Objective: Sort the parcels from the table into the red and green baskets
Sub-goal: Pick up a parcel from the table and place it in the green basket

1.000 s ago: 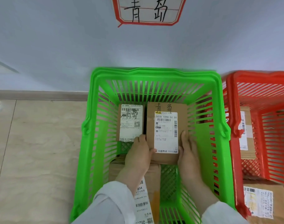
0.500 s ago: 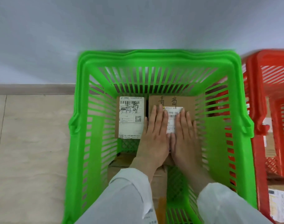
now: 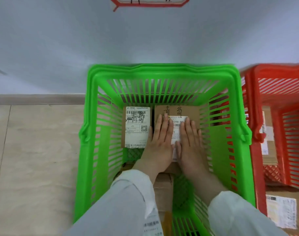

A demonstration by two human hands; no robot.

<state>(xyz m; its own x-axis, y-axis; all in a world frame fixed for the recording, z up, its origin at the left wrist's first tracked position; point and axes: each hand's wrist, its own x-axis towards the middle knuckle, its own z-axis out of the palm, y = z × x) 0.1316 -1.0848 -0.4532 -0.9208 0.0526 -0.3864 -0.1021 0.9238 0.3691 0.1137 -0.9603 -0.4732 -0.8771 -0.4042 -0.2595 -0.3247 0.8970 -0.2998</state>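
A green basket [image 3: 162, 72] stands on the floor against the wall. At its far end a brown cardboard parcel [image 3: 193, 110] with a white label and handwritten characters lies flat. My left hand [image 3: 159, 142] and my right hand [image 3: 190, 143] both press flat on top of it, fingers straight, side by side. To its left lies a second parcel [image 3: 136, 126] with a large white label. A third cardboard parcel [image 3: 164, 189] lies nearer me, partly hidden under my sleeves. The red basket [image 3: 254, 133] stands at the right with parcels [image 3: 268, 138] inside.
A red-framed sign [image 3: 148, 1] hangs on the wall above the green basket. Beige floor tiles [image 3: 34, 159] spread to the left, with a skirting strip along the wall. Another labelled box [image 3: 281, 212] sits at the near end of the red basket.
My hands went from gripping the parcel's near edge to lying flat on its top, and have stayed there. The camera has tilted up slightly, bringing the wall sign back into view.
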